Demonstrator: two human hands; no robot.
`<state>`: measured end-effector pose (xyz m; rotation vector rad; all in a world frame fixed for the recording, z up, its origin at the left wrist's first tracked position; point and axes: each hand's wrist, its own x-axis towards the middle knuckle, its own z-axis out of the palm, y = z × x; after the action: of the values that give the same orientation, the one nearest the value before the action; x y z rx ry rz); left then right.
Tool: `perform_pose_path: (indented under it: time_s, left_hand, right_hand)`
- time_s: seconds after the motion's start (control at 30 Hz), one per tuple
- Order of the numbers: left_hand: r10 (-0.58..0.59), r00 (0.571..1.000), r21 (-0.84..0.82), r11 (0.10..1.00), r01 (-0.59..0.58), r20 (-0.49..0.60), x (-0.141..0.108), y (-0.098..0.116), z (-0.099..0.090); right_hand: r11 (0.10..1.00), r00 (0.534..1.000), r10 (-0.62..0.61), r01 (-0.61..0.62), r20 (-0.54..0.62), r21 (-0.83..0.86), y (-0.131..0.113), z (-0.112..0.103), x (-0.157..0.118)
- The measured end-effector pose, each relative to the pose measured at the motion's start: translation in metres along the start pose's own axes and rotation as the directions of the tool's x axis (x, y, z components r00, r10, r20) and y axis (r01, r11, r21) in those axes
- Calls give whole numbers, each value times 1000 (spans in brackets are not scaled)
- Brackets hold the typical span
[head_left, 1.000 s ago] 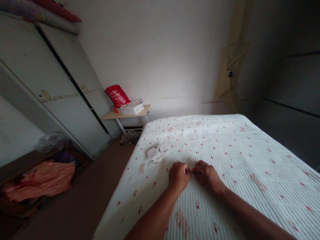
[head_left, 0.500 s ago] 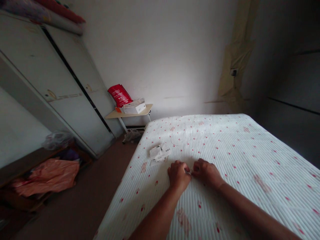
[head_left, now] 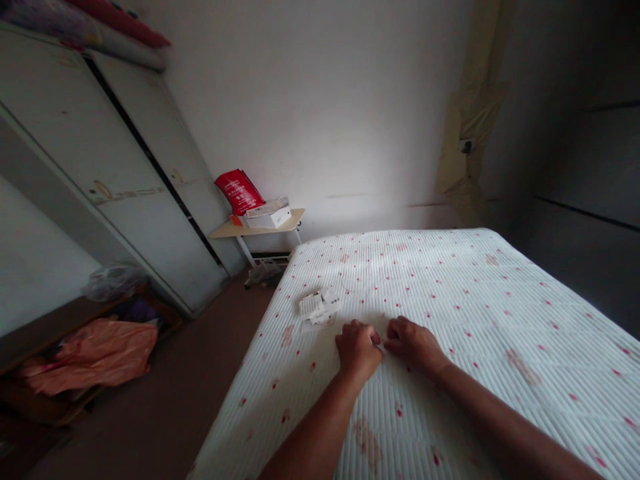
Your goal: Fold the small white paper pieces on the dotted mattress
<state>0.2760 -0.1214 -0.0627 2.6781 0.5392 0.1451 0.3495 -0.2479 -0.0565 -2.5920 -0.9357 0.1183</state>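
Observation:
My left hand [head_left: 357, 345] and my right hand [head_left: 413, 343] are close together over the middle of a bed with a white ribbed cover [head_left: 500, 320] patterned in red dots and pink figures. Both hands have their fingers curled into a pinch, thumbs facing each other across a narrow gap. Whatever lies between the fingertips is too small or hidden to name. Just beyond my left hand, to the left, lie crumpled white printed papers [head_left: 320, 305], together with what looks like a clear plastic wrapper.
By the wall a small table [head_left: 227, 231] bears a red bag [head_left: 239, 192] and a white box [head_left: 270, 218]. A wardrobe [head_left: 145, 180] stands left, rolled bedding on top. An orange plastic bag [head_left: 95, 357] lies on a low wooden unit at lower left.
A small pale bit that showed between my fingertips is no longer visible. The hands have shifted only very slightly; the papers stay in place.

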Motion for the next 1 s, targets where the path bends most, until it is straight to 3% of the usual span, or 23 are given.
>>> perform_pose_path:
  time_s: [0.1, 0.2, 0.5, 0.8, 1.0]
  left_hand:
    - [29, 998, -43, 999, -32, -58, -5, -1, 3]
    - [86, 986, -75, 992, -97, -140, -12, -1, 7]
    - [310, 937, -100, 939, -328, -164, -18, 3, 8]
    - [307, 941, -87, 943, -321, -141, -16, 5, 11]
    - [327, 932, -146, 926, -349, -154, -12, -1, 12]
  right_hand:
    - [999, 1000, -27, 27, 6, 35, 9, 2, 2]
    - [983, 988, -151, 148, 17, 108, 19, 1, 1]
    - [957, 970, -244, 237, 17, 167, 27, -6, -1]
    - [953, 968, -249, 239, 33, 186, 28, -6, -2]
    - [908, 940, -339, 322, 21, 267, 34, -6, -4]
